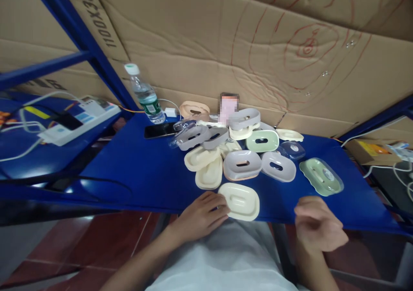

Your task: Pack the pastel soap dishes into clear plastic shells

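Note:
A cream soap dish tray (239, 201) lies at the table's front edge. My left hand (206, 213) grips its left rim with the fingertips; the thumb is hidden. To the right, my right hand (320, 224) is held curled at the front edge, apart from the dishes and slightly blurred. Whether anything is inside it I cannot make out. Just behind the cream tray sit a grey slotted soap dish (242, 164) over an orange rim and another grey soap dish (278, 166). A green soap dish with a clear cover (322, 177) rests beyond my right hand.
More soap dish parts lie heaped behind, including a green dish (262, 141) and cream trays (209, 173). A water bottle (148, 97) and a phone (159, 130) are at the back left. Cardboard (193, 37) walls the rear; a power strip (79, 125) lies left.

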The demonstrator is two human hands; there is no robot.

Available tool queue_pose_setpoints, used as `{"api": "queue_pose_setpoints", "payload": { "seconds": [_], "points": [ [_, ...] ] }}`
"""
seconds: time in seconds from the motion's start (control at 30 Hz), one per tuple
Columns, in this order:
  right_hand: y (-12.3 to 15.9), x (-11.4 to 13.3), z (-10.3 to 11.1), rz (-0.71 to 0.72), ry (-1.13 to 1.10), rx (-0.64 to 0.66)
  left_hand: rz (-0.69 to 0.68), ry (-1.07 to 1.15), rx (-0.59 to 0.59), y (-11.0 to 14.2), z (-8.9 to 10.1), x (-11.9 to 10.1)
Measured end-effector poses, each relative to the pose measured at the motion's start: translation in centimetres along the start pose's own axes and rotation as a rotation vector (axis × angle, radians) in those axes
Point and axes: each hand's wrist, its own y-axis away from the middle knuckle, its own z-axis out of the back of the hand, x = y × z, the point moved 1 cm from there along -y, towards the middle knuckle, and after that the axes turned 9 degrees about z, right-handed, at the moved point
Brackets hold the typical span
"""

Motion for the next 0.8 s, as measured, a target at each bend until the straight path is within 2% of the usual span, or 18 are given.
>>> {"api": "queue_pose_setpoints", "payload": {
  "seconds": [0.07, 0.1, 0.17, 0.2, 0.3, 0.4, 0.5, 0.6, 0.67, 0.8],
  "points": [
    [-1.6, -0.4, -0.8, 0.141, 0.183, 0.019, 0.004, 0.009, 0.003, 0.1, 0.0, 0.1],
    [-2.5, -0.8, -1.6, 0.180, 0.278, 0.127, 0.004, 0.012, 0.002, 0.2, 0.0, 0.1],
    [-4.1, -1.9, -3.7, 0.182, 0.411, 0.435, 0.001, 0.017, -0.003, 0.3, 0.1, 0.2],
    [-4.7, -2.6, -4.7, 0.182, 0.452, 0.549, 0.001, 0.019, -0.009, 0.3, 0.1, 0.2],
    [-5.4, -4.4, -6.6, 0.193, 0.458, 0.728, 0.005, 0.033, -0.020, 0.2, 0.1, 0.1],
    [-5.5, -4.5, -5.9, 0.237, 0.395, 0.683, 0.000, 0.043, -0.020, 0.0, 0.2, -0.1],
    [-4.7, -2.8, -3.2, 0.279, 0.401, 0.535, 0.003, 0.025, -0.023, 0.0, 0.3, -0.2],
    [-2.1, -0.5, -0.4, 0.276, 0.386, 0.495, 0.013, 0.001, -0.068, 0.2, 0.2, -0.1],
    [0.2, 0.9, 0.8, 0.255, 0.338, 0.484, 0.023, -0.027, -0.107, 0.5, 0.1, 0.0],
    [3.9, 2.7, 0.6, 0.174, 0.270, 0.520, 0.072, -0.048, -0.126, 0.9, 0.1, 0.3]
  ]
}}
